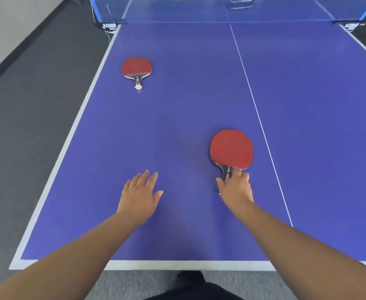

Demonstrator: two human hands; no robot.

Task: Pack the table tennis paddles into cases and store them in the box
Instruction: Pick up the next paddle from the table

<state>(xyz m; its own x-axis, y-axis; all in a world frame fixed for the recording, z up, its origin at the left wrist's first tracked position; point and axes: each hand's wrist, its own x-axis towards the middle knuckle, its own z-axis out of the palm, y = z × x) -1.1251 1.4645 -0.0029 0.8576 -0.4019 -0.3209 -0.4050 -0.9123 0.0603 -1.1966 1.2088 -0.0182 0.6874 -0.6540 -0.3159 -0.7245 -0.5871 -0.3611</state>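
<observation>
Two red-faced paddles lie on the blue table tennis table point(188, 94). The near paddle point(231, 149) lies right of the middle, handle toward me. My right hand point(236, 187) covers its handle, fingers closing around it; the paddle still looks flat on the table. The far paddle point(137, 66) lies near the left edge, handle toward me, untouched. My left hand point(139, 194) hovers over the table with fingers spread, holding nothing. No cases or box are in view.
The net point(221, 9) spans the far end of the table. A white centre line point(259, 118) runs down the table right of the near paddle. Dark floor point(26, 105) lies to the left, grey carpet below the near edge.
</observation>
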